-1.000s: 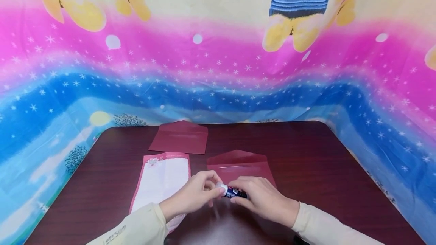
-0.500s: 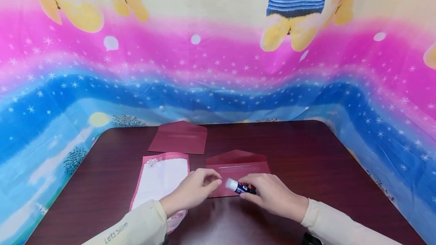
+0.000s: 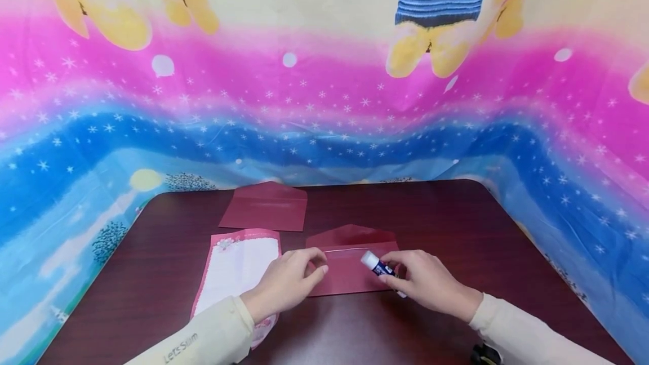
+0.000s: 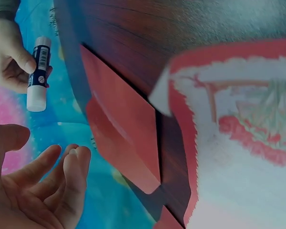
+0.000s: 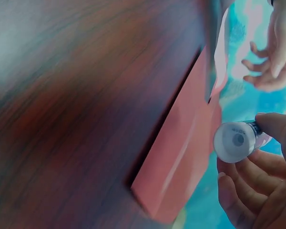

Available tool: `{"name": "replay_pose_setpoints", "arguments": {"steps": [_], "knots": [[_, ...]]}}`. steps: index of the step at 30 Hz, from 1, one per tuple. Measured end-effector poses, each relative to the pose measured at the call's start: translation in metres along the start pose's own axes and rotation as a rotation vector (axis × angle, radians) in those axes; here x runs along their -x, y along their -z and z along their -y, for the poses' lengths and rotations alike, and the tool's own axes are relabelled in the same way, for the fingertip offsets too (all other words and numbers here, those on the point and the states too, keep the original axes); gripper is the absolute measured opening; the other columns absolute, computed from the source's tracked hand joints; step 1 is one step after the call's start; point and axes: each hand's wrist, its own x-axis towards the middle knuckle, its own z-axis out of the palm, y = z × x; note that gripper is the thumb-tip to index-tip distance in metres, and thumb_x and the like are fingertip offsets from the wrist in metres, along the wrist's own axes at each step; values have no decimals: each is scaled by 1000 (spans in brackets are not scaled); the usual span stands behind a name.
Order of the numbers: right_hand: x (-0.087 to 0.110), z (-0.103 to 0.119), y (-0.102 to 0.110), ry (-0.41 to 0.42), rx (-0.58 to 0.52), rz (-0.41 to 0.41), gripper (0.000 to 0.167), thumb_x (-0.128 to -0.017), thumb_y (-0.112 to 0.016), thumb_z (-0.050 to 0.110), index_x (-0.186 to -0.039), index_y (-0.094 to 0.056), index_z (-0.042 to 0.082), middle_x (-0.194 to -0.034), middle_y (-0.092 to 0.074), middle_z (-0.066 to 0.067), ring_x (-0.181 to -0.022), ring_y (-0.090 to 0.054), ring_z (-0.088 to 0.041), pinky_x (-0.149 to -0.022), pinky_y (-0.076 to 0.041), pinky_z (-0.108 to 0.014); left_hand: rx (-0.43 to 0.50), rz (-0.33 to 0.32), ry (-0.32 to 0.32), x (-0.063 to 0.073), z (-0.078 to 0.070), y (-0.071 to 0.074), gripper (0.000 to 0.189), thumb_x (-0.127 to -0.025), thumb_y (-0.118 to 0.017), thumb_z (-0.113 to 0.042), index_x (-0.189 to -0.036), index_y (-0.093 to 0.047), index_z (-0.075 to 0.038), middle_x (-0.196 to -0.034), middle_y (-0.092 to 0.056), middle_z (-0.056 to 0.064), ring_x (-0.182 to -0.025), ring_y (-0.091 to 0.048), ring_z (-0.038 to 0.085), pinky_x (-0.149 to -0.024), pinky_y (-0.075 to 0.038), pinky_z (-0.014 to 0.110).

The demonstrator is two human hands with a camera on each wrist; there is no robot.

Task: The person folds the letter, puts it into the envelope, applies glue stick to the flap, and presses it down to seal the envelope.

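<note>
A glue stick [image 3: 374, 263] with a dark blue label is pinched in my right hand [image 3: 431, 277], tilted above an open-flapped dark red envelope [image 3: 350, 272]. Both of its ends look white in the left wrist view, where the glue stick [image 4: 37, 90] shows whole. My left hand [image 3: 289, 277] hovers at the envelope's left side, fingers loosely bent, holding nothing. Under the left forearm lies a sheet of letter paper [image 3: 243, 258] with a pink-red border, its lower part covered. The right wrist view shows the stick's hollow white end [image 5: 234, 142] facing the camera.
A second dark red envelope [image 3: 266, 213], flap raised, lies behind the letter paper. All of it rests on a dark brown wooden table [image 3: 456, 230]. A colourful printed cloth [image 3: 314, 100] hangs around the table's back and sides.
My left hand has let go of the glue stick's white end. The right hand has moved to the right and slightly away with the stick, uncovering more of the near envelope.
</note>
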Motion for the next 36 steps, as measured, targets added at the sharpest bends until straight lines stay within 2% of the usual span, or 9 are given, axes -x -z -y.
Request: {"name": "replay_pose_setpoints", "arguments": {"steps": [5, 11, 16, 20, 25, 36], "knots": [[-2, -19, 8, -81, -68, -6, 29, -92, -75, 32, -114, -73, 14, -91, -72, 6, -70, -60, -2, -57, -50, -22, -90, -13, -29, -2, 1, -3, 24, -95, -67, -30, -114, -71, -16, -87, -69, -5, -75, -57, 7, -65, -47, 29], [-5, -47, 15, -136, -75, -59, 26, -91, -75, 27, -111, -73, 10, -91, -75, 2, -70, -63, -5, -58, -51, -23, -181, -27, -83, -4, 4, -10, 26, -95, -68, -29, -115, -71, -13, -107, -75, 2, -90, -71, 15, -78, -58, 40], [-6, -73, 21, -182, -109, -70, 32, -93, -73, 25, -115, -70, 2, -91, -74, -3, -73, -63, -11, -58, -53, -25, -246, -27, -127, -3, 6, -15, 27, -94, -69, -30, -114, -71, -13, -104, -75, 2, -92, -73, 17, -77, -59, 39], [-5, -92, 26, -216, -128, -68, 39, -94, -72, 25, -119, -67, -4, -93, -74, -7, -74, -64, -13, -59, -55, -25, -279, -22, -159, -3, 9, -18, 27, -94, -70, -30, -113, -71, -12, -99, -75, 2, -83, -70, 14, -71, -58, 35], [-4, -113, 29, -262, -105, -63, 42, -95, -71, 26, -121, -65, -7, -96, -75, -11, -76, -66, -14, -61, -55, -26, -290, -20, -183, -4, 9, -20, 25, -93, -71, -30, -111, -71, -12, -93, -73, 1, -72, -61, 9, -63, -53, 30], [-1, -150, 37, -310, -34, -72, 46, -95, -70, 26, -119, -65, -12, -98, -74, -18, -76, -67, -15, -61, -56, -29, -303, -4, -200, -6, 7, -22, 23, -93, -71, -31, -109, -71, -14, -86, -70, -2, -68, -57, 7, -60, -51, 28]]}}
